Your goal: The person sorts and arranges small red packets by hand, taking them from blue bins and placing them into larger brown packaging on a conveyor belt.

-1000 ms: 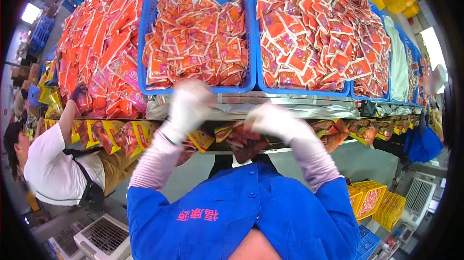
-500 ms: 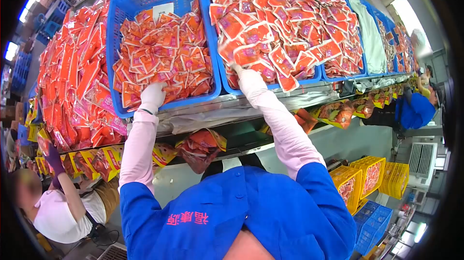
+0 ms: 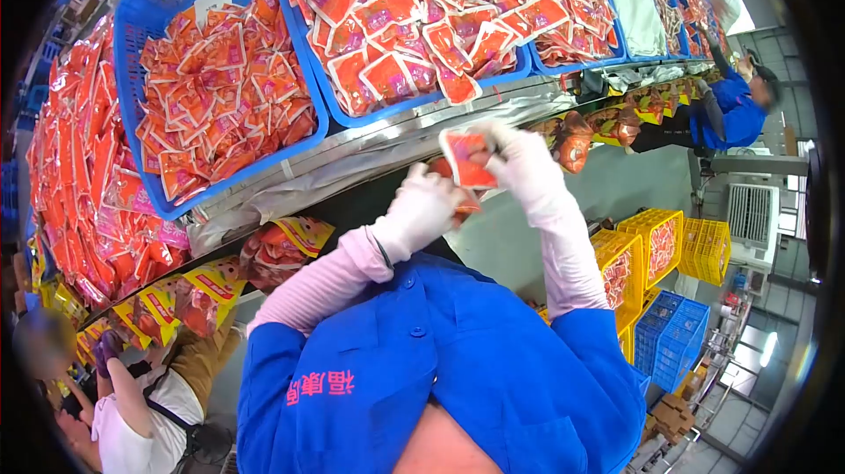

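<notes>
My left hand [image 3: 421,210], in a white glove, is closed round a small red packet [image 3: 464,203], partly hidden by the fingers. A white-rimmed red packet [image 3: 466,160] is held in my right hand [image 3: 510,161], also gloved. Both hands are close together in front of my chest, above the conveyor. Beyond them stands a blue basket [image 3: 339,120] heaped with red packets. Another blue basket [image 3: 123,91] with red packets and a white label is to its left.
Long red packets [image 3: 84,183] are piled at the far left. Yellow-red bags [image 3: 211,293] line the conveyor. Co-workers [image 3: 145,421] [image 3: 739,113] are at both sides. Yellow crates [image 3: 704,249] and a blue crate [image 3: 671,338] stand at the right.
Both hands have left the two blue baskets and come back towards my chest, now with red packets in them. The view has shifted, so the baskets appear further up and left.
</notes>
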Demonstrator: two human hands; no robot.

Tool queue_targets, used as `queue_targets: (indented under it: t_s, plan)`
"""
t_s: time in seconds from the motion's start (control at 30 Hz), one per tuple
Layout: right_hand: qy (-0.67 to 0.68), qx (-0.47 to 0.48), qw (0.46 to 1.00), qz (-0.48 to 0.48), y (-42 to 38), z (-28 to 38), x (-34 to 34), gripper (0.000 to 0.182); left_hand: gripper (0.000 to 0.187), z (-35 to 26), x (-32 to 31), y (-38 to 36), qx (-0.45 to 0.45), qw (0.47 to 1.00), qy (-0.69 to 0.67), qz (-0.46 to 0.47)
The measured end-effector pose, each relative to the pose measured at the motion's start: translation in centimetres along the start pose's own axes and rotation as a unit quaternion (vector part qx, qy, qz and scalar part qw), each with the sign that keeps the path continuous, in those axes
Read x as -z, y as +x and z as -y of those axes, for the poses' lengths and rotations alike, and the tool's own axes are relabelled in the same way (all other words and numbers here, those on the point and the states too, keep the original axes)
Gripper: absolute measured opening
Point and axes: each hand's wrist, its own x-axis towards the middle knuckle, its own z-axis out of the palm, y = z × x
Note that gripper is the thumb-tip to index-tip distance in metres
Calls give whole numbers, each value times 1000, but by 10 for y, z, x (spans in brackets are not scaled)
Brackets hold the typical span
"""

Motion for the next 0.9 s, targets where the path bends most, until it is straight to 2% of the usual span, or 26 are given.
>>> queue_targets:
  t_s: [0.03, 0.07, 0.1, 0.13, 0.17, 0.2, 0.23, 0.27, 0.33, 0.4, 0.47, 0.5, 0.53, 0.57, 0.6, 0.63, 0.67, 0.73, 0.77, 0.8, 0.87, 0.9]
  plan:
    - [27, 37, 999, 21, -4, 5, -11, 19, 52, 5, -6, -4, 52, 995, 72, 44]
    - [-25, -51, 987, 147, -6, 16, -14, 20, 57, 10, -8, -14, 37, 992, 107, 47]
    - [129, -161, 962, 176, -7, 16, -29, 19, 49, 18, -8, -25, -15, 985, 168, 16]
    - [279, -266, 900, 202, -9, 11, -52, 19, 42, 23, -9, -36, -66, 972, 227, -13]
    - [-4, -92, 958, 272, -3, 1, -81, 18, 42, 24, -12, -39, -61, 971, 230, -10]
    - [-289, 97, 903, 303, 4, -18, -118, 18, 30, 27, -16, -40, -51, 977, 208, 10]
    - [-220, 73, 923, 308, 8, -69, -184, 18, 21, 32, -20, -41, -41, 981, 189, 27]
    - [-153, 50, 937, 311, 15, -105, -231, 17, 13, 36, -29, -45, -90, 982, 150, -78]
    - [-78, 115, 948, 286, 5, -98, -239, 21, 8, 26, -37, -55, -87, 976, 191, -56]
    - [-46, 115, 935, 332, 20, -28, -181, 24, 6, 30, -26, -69, -49, 983, 154, -82]
    - [-155, 62, 876, 453, 37, -8, -162, 27, 7, 40, -1, -88, -19, 992, 79, -99]
    - [-24, -2, 907, 421, 51, 18, -109, 25, 15, 48, 18, -99, 2, 991, 20, -134]
    - [-4, 17, 971, 238, 58, 22, -77, 23, 19, 60, 45, -112, 25, 979, 53, -193]
    - [18, -77, 997, 13, 70, 5, -65, 27, 17, 73, 68, -128, 69, 963, 62, -252]
    - [-65, -39, 980, -186, 86, -7, -46, 41, 18, 91, 82, -148, 152, 944, 78, -282]
    - [-123, -97, 973, -169, 112, -47, -44, 49, 18, 112, 88, -167, 228, 912, 88, -330]
    - [-181, -156, 959, -154, 136, -82, -55, 56, 17, 130, 98, -186, 297, 896, 91, -317]
    - [-288, -158, 943, -47, 165, -74, -84, 57, 20, 162, 99, -207, 337, 873, 38, -351]
    - [-263, -177, 947, -60, 183, -63, -104, 47, 21, 165, 104, -205, 345, 871, 42, -349]
    - [-173, -87, 979, -65, 197, -64, -130, 35, 22, 168, 109, -203, 356, 868, 45, -343]
    - [-283, -41, 958, 22, 198, 1, -144, 31, 22, 180, 123, -198, 371, 873, 69, -309]
    - [-276, -10, 961, 28, 194, 18, -134, 30, 22, 198, 126, -200, 334, 862, 116, -364]
